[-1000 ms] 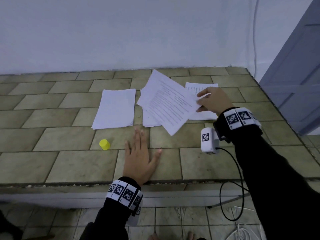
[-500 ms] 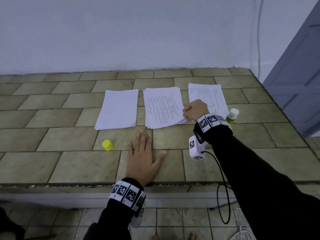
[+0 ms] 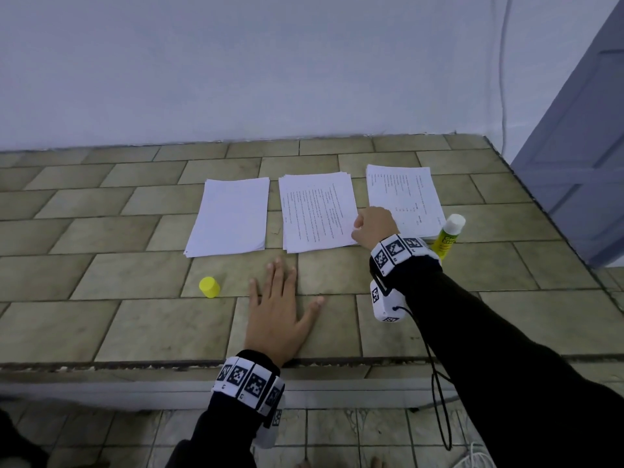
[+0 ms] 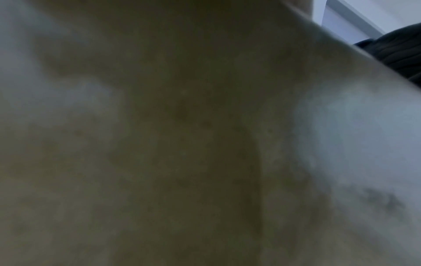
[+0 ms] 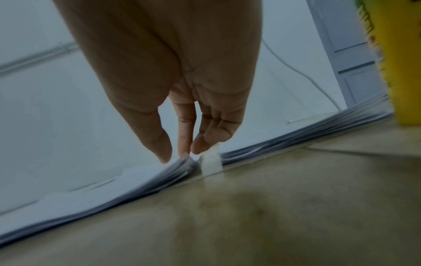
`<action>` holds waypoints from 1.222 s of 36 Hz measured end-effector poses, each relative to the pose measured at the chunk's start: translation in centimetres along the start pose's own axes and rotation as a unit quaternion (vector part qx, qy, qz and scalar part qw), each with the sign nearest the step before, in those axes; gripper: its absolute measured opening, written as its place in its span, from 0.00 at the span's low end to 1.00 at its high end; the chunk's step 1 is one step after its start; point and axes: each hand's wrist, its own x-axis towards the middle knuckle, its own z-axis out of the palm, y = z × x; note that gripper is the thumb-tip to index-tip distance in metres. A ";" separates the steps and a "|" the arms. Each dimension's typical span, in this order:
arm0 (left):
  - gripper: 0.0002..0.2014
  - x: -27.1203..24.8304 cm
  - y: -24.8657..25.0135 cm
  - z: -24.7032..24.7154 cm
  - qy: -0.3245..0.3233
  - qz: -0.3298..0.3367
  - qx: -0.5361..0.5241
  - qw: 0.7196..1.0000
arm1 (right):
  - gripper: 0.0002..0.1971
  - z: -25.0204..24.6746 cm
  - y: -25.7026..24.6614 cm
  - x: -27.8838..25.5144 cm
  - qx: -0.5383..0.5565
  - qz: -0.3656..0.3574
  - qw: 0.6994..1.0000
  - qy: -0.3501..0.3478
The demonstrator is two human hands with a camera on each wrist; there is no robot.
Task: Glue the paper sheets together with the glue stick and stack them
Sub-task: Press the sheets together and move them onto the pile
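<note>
Three piles of thin white paper lie side by side on the matt, olive-brown tiled counter (image 3: 101, 325): a blank-faced pile of sheets (image 3: 231, 216) on the left, a printed middle pile (image 3: 317, 211), and a printed right-hand pile (image 3: 403, 194). They seem set apart so that sheets can be taken from one pile, glued, and stacked on another. The right hand (image 3: 373, 228) is at the near right corner of the middle pile; in the wrist view its fingertips (image 5: 182, 151) come down together onto that corner, where the edges fan slightly, though whether they pinch a sheet or only press it I cannot tell. The left hand (image 3: 282, 314) lies flat and spread on bare tile in front of the piles, holding nothing, probably just steadying the body. A cylindrical yellow-green plastic glue stick with a white end (image 3: 447, 236) stands upright just beside the right-hand pile, uncapped by the look of it, since a small yellow plastic cap (image 3: 209, 287) sits alone left of the left hand.
</note>
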 end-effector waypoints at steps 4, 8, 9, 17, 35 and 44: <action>0.56 0.0 -0.1 0.0 0.012 0.013 -0.017 1.000 | 0.09 -1.4 0.7 -2.4 0.099 -0.087 0.988 0.077; 0.48 -0.1 -0.5 0.2 0.040 0.044 -0.082 0.995 | 0.07 -3.1 1.6 -5.9 0.172 -0.186 0.950 0.185; 0.45 -0.1 -0.6 0.2 0.052 0.050 -0.101 0.992 | 0.07 -3.5 1.9 -6.8 0.176 -0.199 0.940 0.215; 0.29 -0.1 0.8 -6.5 0.165 0.092 -0.236 0.953 | 0.23 -5.2 6.1 -9.3 0.156 -0.104 0.887 0.423; 0.38 12.8 -8.0 -7.6 -0.062 -0.234 0.027 0.970 | 0.19 -3.1 8.3 -8.3 0.285 0.121 0.931 0.193; 0.32 12.6 -7.3 -7.0 -0.079 -0.235 0.080 0.966 | 0.18 -3.2 8.3 -8.2 0.276 0.122 0.935 0.187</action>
